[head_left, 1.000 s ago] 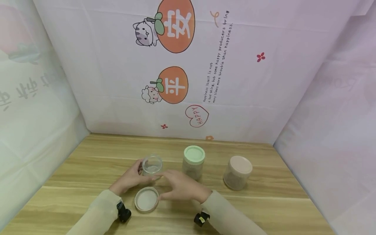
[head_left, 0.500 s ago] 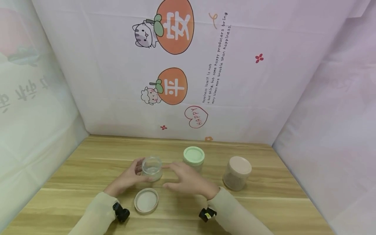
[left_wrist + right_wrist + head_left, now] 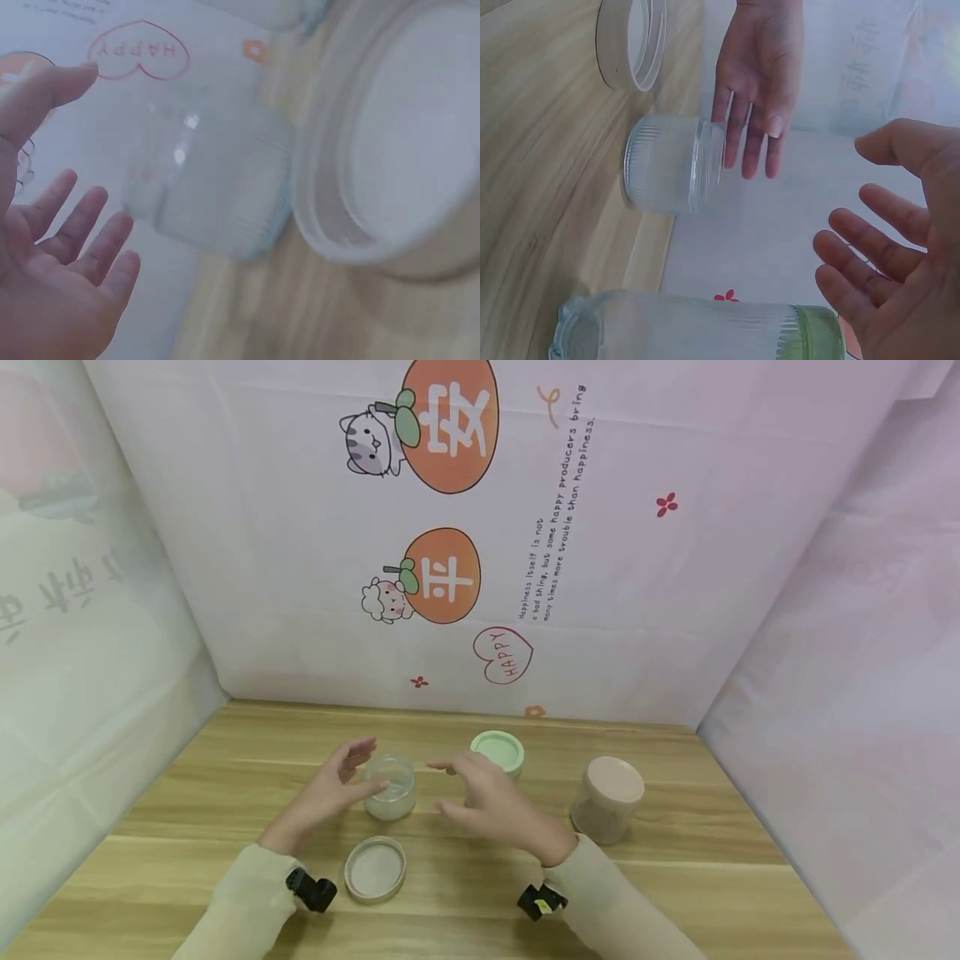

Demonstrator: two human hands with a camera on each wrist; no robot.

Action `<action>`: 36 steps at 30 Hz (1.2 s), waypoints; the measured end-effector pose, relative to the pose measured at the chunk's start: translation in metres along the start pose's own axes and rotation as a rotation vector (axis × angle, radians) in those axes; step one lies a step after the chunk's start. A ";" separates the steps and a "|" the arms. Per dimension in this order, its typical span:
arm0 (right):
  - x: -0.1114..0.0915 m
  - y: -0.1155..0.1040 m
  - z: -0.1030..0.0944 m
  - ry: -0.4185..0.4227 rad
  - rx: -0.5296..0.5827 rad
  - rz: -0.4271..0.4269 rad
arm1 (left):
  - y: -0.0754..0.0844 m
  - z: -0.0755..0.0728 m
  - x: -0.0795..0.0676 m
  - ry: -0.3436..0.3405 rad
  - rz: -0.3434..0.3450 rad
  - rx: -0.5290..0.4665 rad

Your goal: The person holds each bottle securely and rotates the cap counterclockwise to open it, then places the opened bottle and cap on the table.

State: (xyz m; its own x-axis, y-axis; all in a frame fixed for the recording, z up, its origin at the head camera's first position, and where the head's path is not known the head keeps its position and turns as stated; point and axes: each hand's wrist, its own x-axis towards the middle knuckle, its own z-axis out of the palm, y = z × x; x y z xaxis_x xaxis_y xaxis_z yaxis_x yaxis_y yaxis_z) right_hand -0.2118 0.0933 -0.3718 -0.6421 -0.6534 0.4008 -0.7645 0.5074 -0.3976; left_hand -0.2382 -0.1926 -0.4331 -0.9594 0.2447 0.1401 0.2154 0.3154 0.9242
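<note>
An uncapped clear glass jar (image 3: 390, 793) stands upright on the wooden table between my two hands. My left hand (image 3: 324, 795) hovers at its left with spread, relaxed fingers; in the head view its thumb overlaps the jar, while the left wrist view shows a gap between hand and glass jar (image 3: 217, 172). To the jar's right, my right hand (image 3: 498, 806) hangs in the air, fingers loosely bent around nothing. A pale round lid (image 3: 375, 870) lies inside-up in front of the jar. Behind the right hand, a green-lidded jar (image 3: 498, 748) is partly hidden.
A jar with a beige-pink lid (image 3: 607, 800) stands at the right of the wooden table (image 3: 675, 910). Printed white cloth (image 3: 300, 568) hangs along the back and both sides. A small black camera sits on each wrist.
My left hand has let go of the glass jar and risen slightly. The right hand has drawn away from the jar, up and to the right. The lid has stayed in place.
</note>
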 end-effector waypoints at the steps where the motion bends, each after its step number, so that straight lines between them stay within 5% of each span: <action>1: 0.000 0.000 -0.001 0.017 0.004 -0.009 | 0.003 0.000 0.001 0.009 0.013 -0.011; 10: -0.007 0.008 -0.016 0.089 0.007 -0.058 | 0.028 0.013 0.006 0.074 0.143 -0.046; 17: -0.012 0.018 -0.026 0.138 0.016 -0.039 | 0.046 0.036 0.009 0.032 0.193 -0.087; 26: -0.019 0.029 -0.033 0.180 -0.004 0.059 | 0.061 0.072 0.018 -0.037 0.168 -0.107; 36: -0.024 0.042 -0.036 0.218 -0.029 0.069 | 0.052 0.106 0.030 -0.040 0.119 -0.076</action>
State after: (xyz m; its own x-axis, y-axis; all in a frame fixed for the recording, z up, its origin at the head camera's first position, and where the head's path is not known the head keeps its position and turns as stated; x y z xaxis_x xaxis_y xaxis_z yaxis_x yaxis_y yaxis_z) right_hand -0.2307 0.1509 -0.3684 -0.6875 -0.4812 0.5439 -0.7177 0.5645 -0.4078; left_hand -0.2359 -0.0714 -0.4187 -0.9195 0.3132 0.2374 0.3115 0.2124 0.9262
